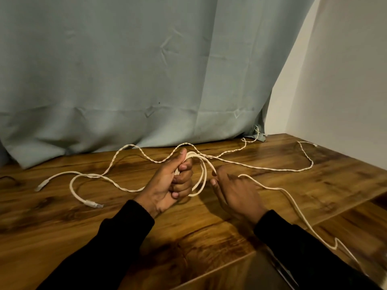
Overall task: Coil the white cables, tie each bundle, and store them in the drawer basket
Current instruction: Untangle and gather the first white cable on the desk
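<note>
Nearest, a free run of cable (297, 208) goes from the right hand (236, 191) down toward the front right corner of the tabletop (62, 216). It lies slack, probably so it can feed into the next turn. The right hand is blurred; its fingers (215, 185) seem to pinch the strand just beside the coil (201, 176), but I cannot tell this for sure. The left hand (173, 181) is closed in a fist around the coil, thumb on top, so the few finished loops stay together while a new one is laid on. No bundle is tied yet, I judge, and no drawer basket is in view. Farther left, two plugs (94, 204) rest on the wood at the ends of loose cable. Behind the hands, a twisted cable (272, 168) wanders across the tabletop to the curtain (146, 70) and the wall (345, 91) at the right.
</note>
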